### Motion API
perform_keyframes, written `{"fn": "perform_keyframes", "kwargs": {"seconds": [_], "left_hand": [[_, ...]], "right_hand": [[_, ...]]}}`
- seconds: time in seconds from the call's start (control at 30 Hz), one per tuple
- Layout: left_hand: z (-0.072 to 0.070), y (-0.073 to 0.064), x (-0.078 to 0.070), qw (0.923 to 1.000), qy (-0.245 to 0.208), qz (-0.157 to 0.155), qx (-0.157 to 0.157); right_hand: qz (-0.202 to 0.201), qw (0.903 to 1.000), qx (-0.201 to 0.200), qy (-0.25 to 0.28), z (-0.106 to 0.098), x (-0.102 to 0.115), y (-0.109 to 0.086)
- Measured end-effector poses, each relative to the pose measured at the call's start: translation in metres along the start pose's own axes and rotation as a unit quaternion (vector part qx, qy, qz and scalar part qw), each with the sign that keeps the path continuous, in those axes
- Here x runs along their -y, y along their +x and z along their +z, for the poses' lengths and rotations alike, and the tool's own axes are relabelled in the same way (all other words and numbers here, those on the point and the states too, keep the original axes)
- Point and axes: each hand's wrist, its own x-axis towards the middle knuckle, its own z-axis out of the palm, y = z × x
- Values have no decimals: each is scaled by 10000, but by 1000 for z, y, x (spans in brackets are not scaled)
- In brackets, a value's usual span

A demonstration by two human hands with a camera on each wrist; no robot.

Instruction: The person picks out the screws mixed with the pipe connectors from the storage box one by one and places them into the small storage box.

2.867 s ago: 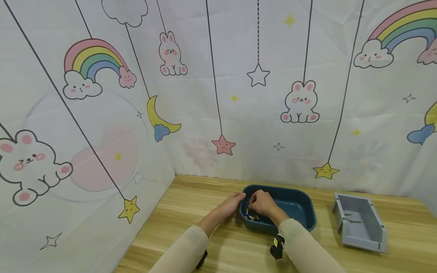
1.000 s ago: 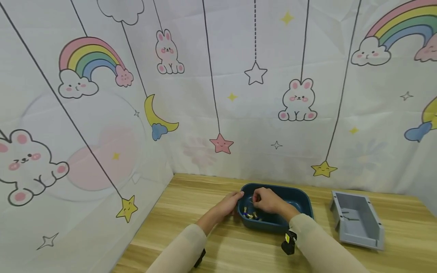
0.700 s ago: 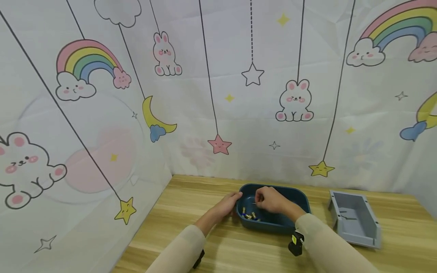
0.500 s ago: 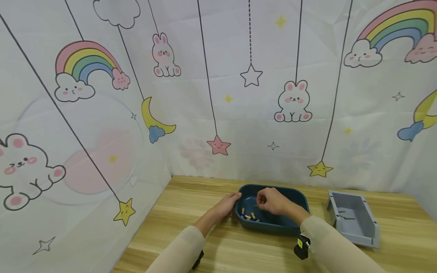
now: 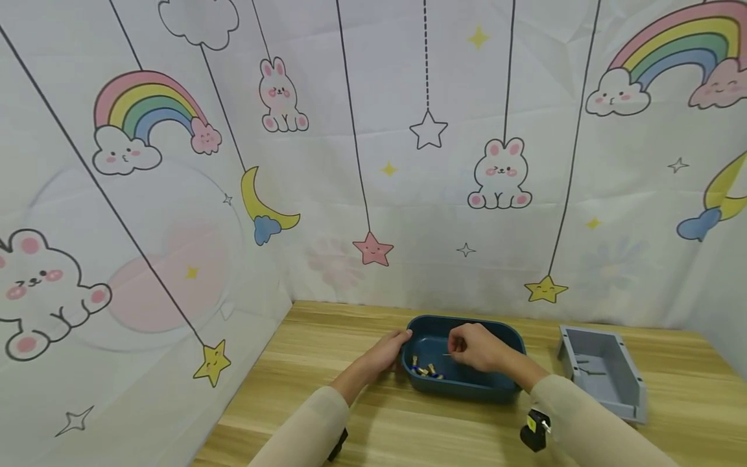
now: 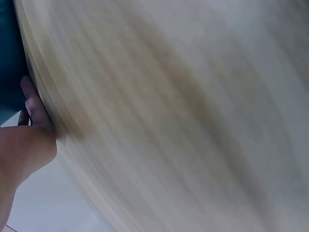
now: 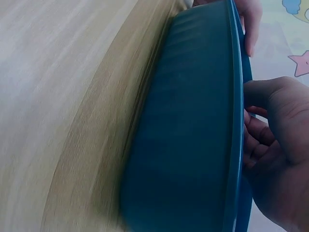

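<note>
A dark blue tub point(image 5: 432, 387) stands on the wooden table. At its left end my left hand point(image 5: 385, 351) grips the rim, thumb on top; the left wrist view shows that hand point(image 6: 36, 108) against the tub's side. My right hand point(image 5: 477, 347) is over the inside of the tub, fingers curled. It pinches a thin, pin-like piece point(image 5: 447, 355), too small to identify. Several small brass-coloured pieces with blue parts point(image 5: 430, 370) lie in the tub's near left corner. In the right wrist view, the tub wall hides the fingertips of my right hand point(image 7: 282, 140).
A grey open-front bin point(image 5: 613, 392) stands right of the tub, with thin dark pieces point(image 5: 592, 372) inside. Behind the table point(image 5: 332, 324) hangs a white cloth printed with rabbits, stars and rainbows. Each wrist carries a black camera point(image 5: 535, 430).
My right hand has moved right, away from the brass-coloured pieces, with the thin piece in its fingers. My left hand stays on the rim. The head view has shifted slightly.
</note>
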Motion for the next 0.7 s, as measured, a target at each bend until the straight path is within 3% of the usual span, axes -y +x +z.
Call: {"fn": "perform_keyframes", "kwargs": {"seconds": [0.7], "left_hand": [[-2, 1, 1, 9999, -31, -44, 114]], "right_hand": [[-41, 9999, -16, -125, -16, -7, -13]]}}
